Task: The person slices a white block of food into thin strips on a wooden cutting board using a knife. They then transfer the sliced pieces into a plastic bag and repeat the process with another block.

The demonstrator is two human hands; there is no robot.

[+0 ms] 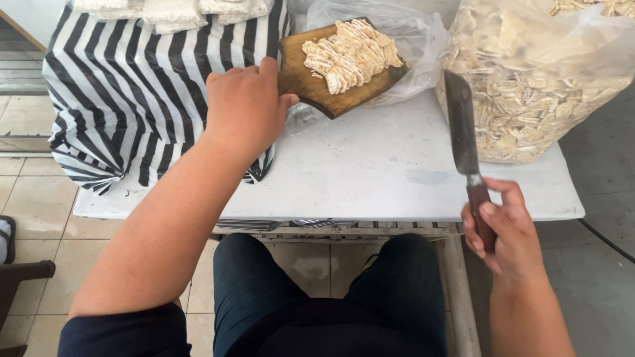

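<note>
Meanwhile left hand grips cutting board; right hand holds knife upright.

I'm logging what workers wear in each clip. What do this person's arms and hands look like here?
The left hand and right hand are bare: no gloves, rings, watch or bracelets visible. Both forearms are uncovered. A short dark navy sleeve covers the left upper arm.

A black-and-white striped plastic bag bulges on the left of the white table, a large clear bag of pale chips stands at the right, and beige floor tiles lie below.
</note>
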